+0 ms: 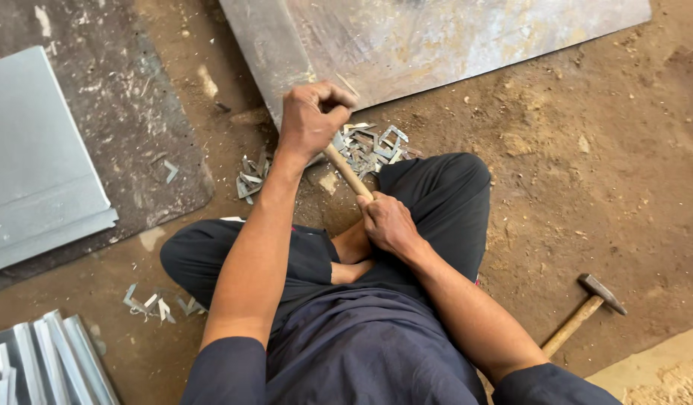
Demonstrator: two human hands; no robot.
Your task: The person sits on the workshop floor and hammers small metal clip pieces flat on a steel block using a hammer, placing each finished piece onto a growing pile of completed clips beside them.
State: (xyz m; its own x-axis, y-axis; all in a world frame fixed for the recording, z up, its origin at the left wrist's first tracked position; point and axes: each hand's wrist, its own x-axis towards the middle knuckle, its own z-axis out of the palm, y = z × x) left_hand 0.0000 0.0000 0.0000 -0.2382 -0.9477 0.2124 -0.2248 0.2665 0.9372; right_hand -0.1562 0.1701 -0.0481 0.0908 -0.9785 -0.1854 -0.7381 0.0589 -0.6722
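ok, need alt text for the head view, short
A person sitting cross-legged on a dirt floor grips a wooden handle with both hands, the left hand fisted near its far end and the right hand lower down. Small bent metal clips lie by a large metal sheet, and a hammer lies on the ground to the right.

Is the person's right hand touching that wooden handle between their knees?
Touching. The head view shows the right hand wrapped around the lower end of the wooden handle, fingers closed on it with no gap.
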